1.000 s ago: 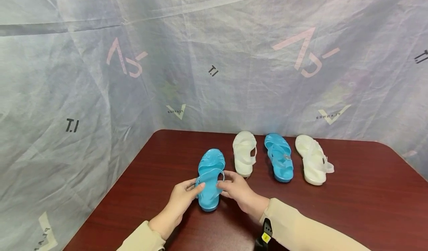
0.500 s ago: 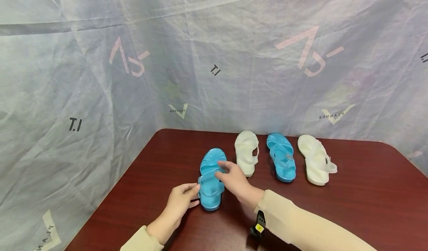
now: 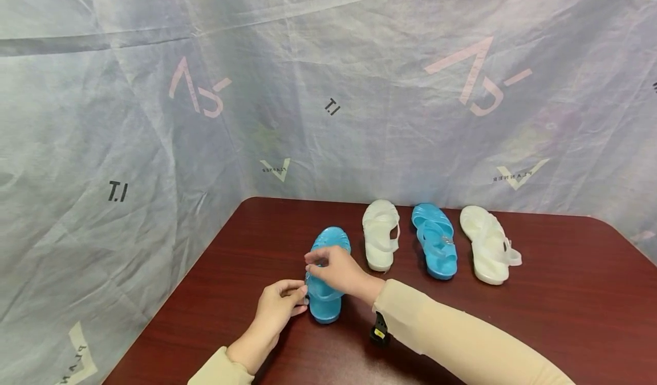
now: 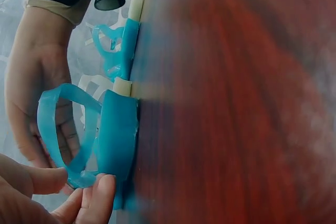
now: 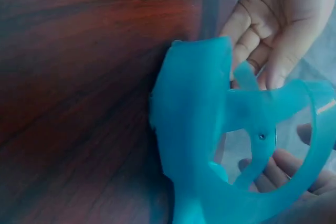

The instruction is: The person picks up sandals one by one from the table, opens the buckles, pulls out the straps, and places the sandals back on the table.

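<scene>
A blue jelly sandal point(image 3: 325, 312) lies sole down on the dark red table, its toe pointing away from me. At its left side my left hand point(image 3: 277, 308) pinches the ankle strap point(image 4: 48, 121) between thumb and fingers, close to the sandal's edge. The strap stands up in a loop in the left wrist view. My right hand point(image 3: 339, 269) hovers over the sandal with fingers loosely bent, covering its middle. In the right wrist view its fingers point(image 5: 278, 169) show behind the strap, and I see no grip on it.
Behind and to the right lie a white sandal point(image 3: 380, 236), another blue sandal point(image 3: 437, 256) and a second white sandal point(image 3: 487, 256), in a row. A grey printed cloth point(image 3: 359, 88) hangs around the back and left of the table point(image 3: 559, 294).
My right hand has let go of the sandal's right side and moved left across its top. My left hand has shifted from the footbed to the strap at the left edge.
</scene>
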A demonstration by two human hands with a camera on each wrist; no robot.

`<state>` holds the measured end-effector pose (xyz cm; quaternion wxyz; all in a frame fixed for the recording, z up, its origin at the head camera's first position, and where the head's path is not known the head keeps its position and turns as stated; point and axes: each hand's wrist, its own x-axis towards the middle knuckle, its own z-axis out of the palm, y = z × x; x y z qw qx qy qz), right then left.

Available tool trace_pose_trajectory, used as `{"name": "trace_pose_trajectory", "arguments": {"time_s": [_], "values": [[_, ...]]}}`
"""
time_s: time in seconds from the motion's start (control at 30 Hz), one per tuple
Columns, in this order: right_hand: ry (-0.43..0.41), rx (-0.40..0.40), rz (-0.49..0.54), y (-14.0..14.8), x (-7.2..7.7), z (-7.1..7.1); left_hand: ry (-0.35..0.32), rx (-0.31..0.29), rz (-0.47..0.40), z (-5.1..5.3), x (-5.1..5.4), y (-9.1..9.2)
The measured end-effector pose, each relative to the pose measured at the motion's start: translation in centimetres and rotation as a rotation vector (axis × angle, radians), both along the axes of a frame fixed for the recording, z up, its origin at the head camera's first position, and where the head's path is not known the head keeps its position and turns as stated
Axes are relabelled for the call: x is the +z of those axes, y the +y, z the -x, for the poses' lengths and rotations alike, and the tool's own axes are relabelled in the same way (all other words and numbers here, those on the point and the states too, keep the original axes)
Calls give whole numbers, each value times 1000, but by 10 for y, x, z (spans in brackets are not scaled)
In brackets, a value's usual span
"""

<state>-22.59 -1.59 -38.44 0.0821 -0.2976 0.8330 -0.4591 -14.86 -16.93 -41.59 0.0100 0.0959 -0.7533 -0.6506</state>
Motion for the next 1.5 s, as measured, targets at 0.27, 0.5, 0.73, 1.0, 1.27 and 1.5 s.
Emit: {"name": "trace_pose_trajectory", "arguments": {"time_s": [0.27,0.5,0.73,1.0,1.27,1.5], "values": [[64,9,-105,4,-4,3,-9,21,-15,4,2,-1],[-32,21,-108,10,-6,6,-12,29,-19,7,3,-1],[-160,-9,-54,12,-7,9,-4,71,-22,10,3,-1],[-228,-26,-18,11,-8,7,-26,66,-11,15,3,-3],[-253,-41,-23,10,-7,8,-18,34,1,20,6,-7],[-299,-49,-33,11,-9,9,-24,32,13,25,9,-6]]}}
